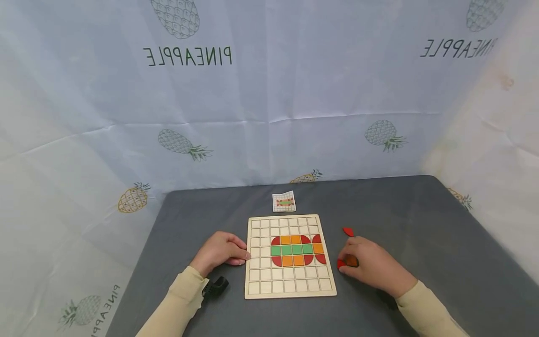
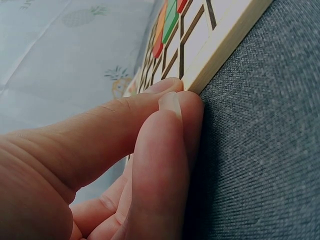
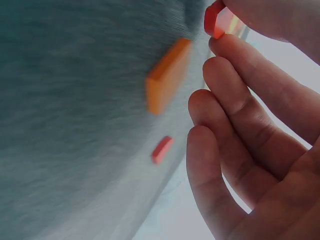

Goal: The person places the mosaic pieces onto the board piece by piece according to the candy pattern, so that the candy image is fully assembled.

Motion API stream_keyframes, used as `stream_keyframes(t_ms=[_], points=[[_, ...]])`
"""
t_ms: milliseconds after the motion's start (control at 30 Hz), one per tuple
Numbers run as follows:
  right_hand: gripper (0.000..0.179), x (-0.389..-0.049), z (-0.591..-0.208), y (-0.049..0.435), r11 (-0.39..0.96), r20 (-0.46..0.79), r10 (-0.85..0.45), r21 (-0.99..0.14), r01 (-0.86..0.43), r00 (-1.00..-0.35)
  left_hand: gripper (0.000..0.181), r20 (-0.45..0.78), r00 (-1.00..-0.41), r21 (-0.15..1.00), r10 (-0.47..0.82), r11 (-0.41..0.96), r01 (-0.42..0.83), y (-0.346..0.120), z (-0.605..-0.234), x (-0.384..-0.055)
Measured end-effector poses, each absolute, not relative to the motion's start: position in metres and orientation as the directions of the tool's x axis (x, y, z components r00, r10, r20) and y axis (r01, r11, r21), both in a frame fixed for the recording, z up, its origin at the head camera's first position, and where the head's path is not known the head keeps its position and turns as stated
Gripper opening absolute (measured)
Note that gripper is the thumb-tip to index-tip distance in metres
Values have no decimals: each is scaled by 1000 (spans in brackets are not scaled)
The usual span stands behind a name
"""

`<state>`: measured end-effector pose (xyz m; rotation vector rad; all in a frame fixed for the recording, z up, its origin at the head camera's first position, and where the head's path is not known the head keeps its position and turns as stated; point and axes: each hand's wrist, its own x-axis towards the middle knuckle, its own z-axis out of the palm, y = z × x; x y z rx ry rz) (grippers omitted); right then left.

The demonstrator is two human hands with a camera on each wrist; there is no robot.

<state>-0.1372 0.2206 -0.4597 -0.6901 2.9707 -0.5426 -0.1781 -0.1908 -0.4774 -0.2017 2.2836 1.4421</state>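
A pale wooden grid board lies on the table, with green, orange and dark red flat tiles set in its middle and right squares. My left hand holds the board's left edge, and in the left wrist view the fingertips meet right at its rim. To the right of the board, my right hand pinches a red tile between thumb and forefinger, the other fingers extended. An orange square tile lies beneath that hand. Farther back is a small red tile with a curved side.
Behind the board lies a small pattern card showing a coloured grid figure. A black strap-like object is by the left wrist. The grey table backs onto a white curtain printed with pineapples.
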Motion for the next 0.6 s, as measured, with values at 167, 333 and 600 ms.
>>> stream_keyframes(t_ms=[167, 333, 600], points=[[17, -153, -455, 201, 821, 46, -450, -371, -434, -892, 32, -422, -899, 835, 115, 436, -336, -192, -477, -178], [14, -172, -454, 168, 788, 63, -485, -402, -466, -872, 34, -402, -905, 855, 140, 412, -316, -194, -478, -178], [12, -196, -458, 112, 749, 74, -515, -446, -491, -854, 33, -390, -907, 864, 158, 405, -301, -194, -477, -177]])
